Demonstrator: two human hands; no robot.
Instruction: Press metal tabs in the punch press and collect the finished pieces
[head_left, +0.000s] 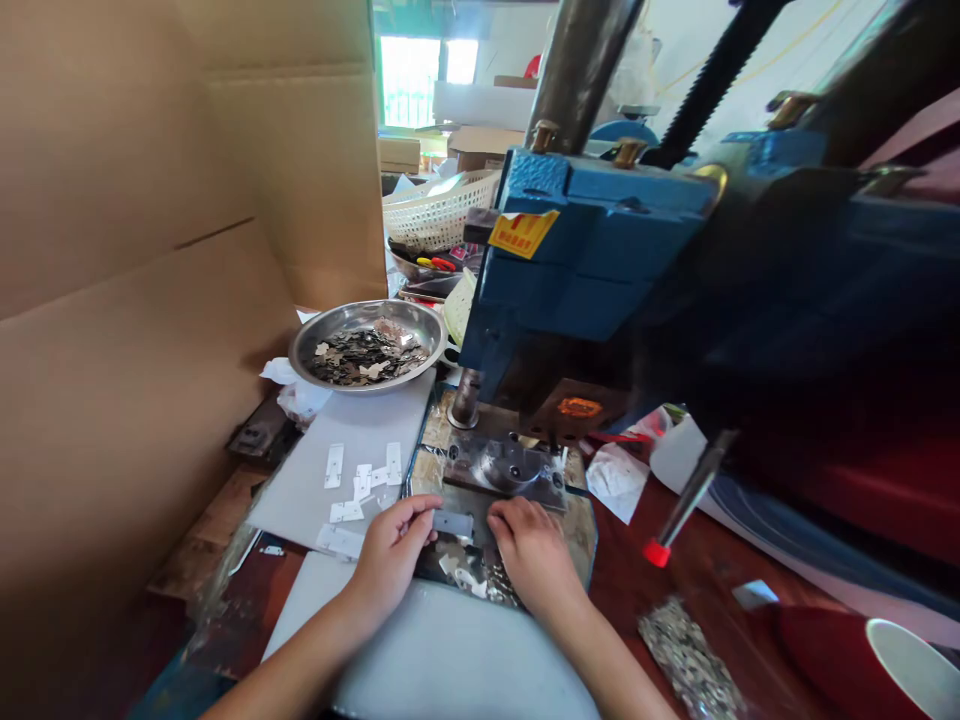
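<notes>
My left hand and my right hand rest at the front of a blue press machine. Between them lies a small flat metal plate; my left fingertips pinch its left edge. My right hand is curled, fingers bent down beside the plate's right end, and what they touch is hidden. Just behind is the press's die block. Small metal pieces lie scattered under my hands.
A steel bowl of metal bits stands at the left, several white hinge-like pieces on a white board. Cardboard sheets wall the left. A red-tipped lever, loose scrap and a white cup are on the right.
</notes>
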